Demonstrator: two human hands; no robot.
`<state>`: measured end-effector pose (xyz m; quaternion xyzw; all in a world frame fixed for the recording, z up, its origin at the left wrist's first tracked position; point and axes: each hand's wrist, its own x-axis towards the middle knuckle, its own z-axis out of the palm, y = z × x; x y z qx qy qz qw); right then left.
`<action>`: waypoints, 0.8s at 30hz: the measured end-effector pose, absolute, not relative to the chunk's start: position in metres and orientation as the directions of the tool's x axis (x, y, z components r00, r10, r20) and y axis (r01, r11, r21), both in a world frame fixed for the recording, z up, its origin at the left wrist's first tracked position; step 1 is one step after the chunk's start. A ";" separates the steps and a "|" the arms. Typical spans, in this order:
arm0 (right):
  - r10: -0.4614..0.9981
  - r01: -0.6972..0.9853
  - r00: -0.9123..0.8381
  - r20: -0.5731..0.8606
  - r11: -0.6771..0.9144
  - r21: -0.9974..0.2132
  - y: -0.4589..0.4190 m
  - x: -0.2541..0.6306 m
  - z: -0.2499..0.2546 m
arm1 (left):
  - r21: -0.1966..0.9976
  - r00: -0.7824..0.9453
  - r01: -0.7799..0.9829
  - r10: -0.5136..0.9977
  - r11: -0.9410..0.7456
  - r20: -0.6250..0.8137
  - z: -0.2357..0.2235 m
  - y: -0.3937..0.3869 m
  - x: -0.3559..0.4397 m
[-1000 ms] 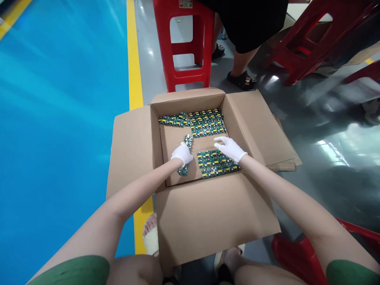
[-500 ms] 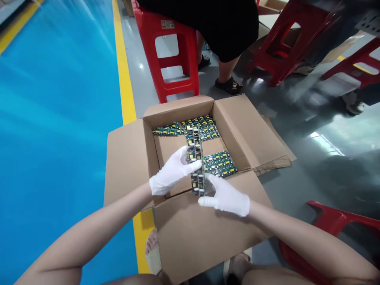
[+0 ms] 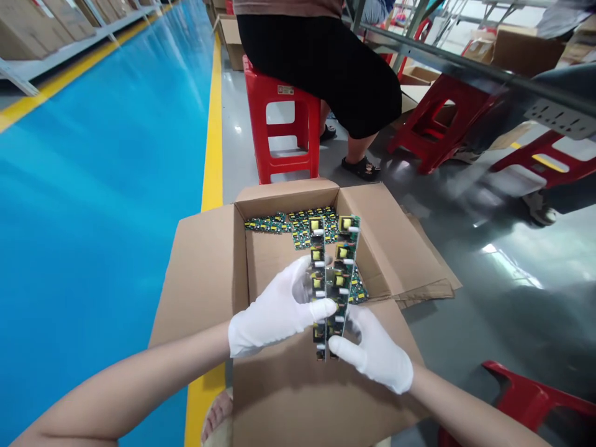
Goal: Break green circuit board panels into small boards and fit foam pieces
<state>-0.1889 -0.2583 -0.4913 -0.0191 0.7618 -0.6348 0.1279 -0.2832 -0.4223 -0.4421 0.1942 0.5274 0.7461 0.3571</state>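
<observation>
Two populated circuit boards stand on edge between my white-gloved hands, above the near side of an open cardboard box. My left hand is closed on the left circuit board, its thumb reaching across the front edges. My right hand grips the right circuit board near its lower end. The boards carry yellow and black parts; they spread apart at the top and come close together at the bottom. Inside the box lie more circuit boards along the far wall, and others at right, partly hidden.
A person sits on a red stool just beyond the box. Another red stool is at lower right. Folded cardboard lies right of the box. A yellow line borders the blue floor at left.
The two boards, close together before, are now fanned apart at the top and held nearer to me. My head view has tilted up, showing more of the room.
</observation>
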 end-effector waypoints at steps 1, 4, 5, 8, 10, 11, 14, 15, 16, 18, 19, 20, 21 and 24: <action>-0.191 0.116 -0.969 -0.159 0.215 -0.970 -0.258 -0.187 -0.490 | 0.924 -0.663 -0.331 0.744 -0.192 -0.083 -0.441 -0.422 -0.282; -0.166 0.084 -0.976 -0.137 0.295 -0.952 -0.260 -0.184 -0.486 | 0.924 -0.643 -0.331 0.763 -0.193 -0.071 -0.439 -0.422 -0.279; -0.165 0.082 -0.976 -0.140 0.316 -0.945 -0.260 -0.183 -0.484 | 0.922 -0.637 -0.333 0.768 -0.196 -0.066 -0.438 -0.422 -0.279; -0.191 0.091 -0.968 -0.162 0.332 -0.939 -0.259 -0.181 -0.479 | 0.912 -0.626 -0.351 0.777 -0.210 -0.062 -0.437 -0.424 -0.278; -0.212 0.107 -0.960 -0.183 0.327 -0.939 -0.259 -0.181 -0.476 | 0.909 -0.620 -0.364 0.781 -0.205 -0.072 -0.435 -0.425 -0.278; -0.218 0.112 -0.957 -0.190 0.325 -0.939 -0.259 -0.181 -0.475 | 0.910 -0.617 -0.366 0.783 -0.196 -0.080 -0.435 -0.426 -0.278; -0.233 0.116 -0.953 -0.195 0.314 -0.942 -0.259 -0.181 -0.473 | 0.914 -0.607 -0.364 0.790 -0.178 -0.088 -0.434 -0.428 -0.278; -0.235 0.119 -0.952 -0.197 0.308 -0.944 -0.260 -0.181 -0.473 | 0.914 -0.602 -0.366 0.794 -0.175 -0.088 -0.433 -0.429 -0.278; -0.240 0.127 -0.949 -0.203 0.300 -0.946 -0.260 -0.181 -0.473 | 0.913 -0.598 -0.367 0.797 -0.176 -0.086 -0.433 -0.429 -0.277; -0.248 0.153 -0.942 -0.225 0.278 -0.948 -0.261 -0.181 -0.473 | 0.909 -0.597 -0.373 0.797 -0.184 -0.084 -0.431 -0.429 -0.277; -0.254 0.169 -0.938 -0.237 0.263 -0.950 -0.261 -0.181 -0.473 | 0.906 -0.600 -0.379 0.795 -0.188 -0.086 -0.430 -0.429 -0.276; -0.263 0.185 -0.932 -0.249 0.245 -0.952 -0.261 -0.181 -0.472 | 0.901 -0.603 -0.389 0.792 -0.191 -0.093 -0.430 -0.429 -0.276; -0.276 0.203 -0.925 -0.262 0.224 -0.953 -0.262 -0.182 -0.472 | 0.894 -0.604 -0.405 0.790 -0.189 -0.106 -0.429 -0.429 -0.276; -0.311 0.254 -0.905 -0.289 0.149 -0.956 -0.263 -0.184 -0.469 | 0.871 -0.599 -0.455 0.787 -0.183 -0.147 -0.429 -0.430 -0.276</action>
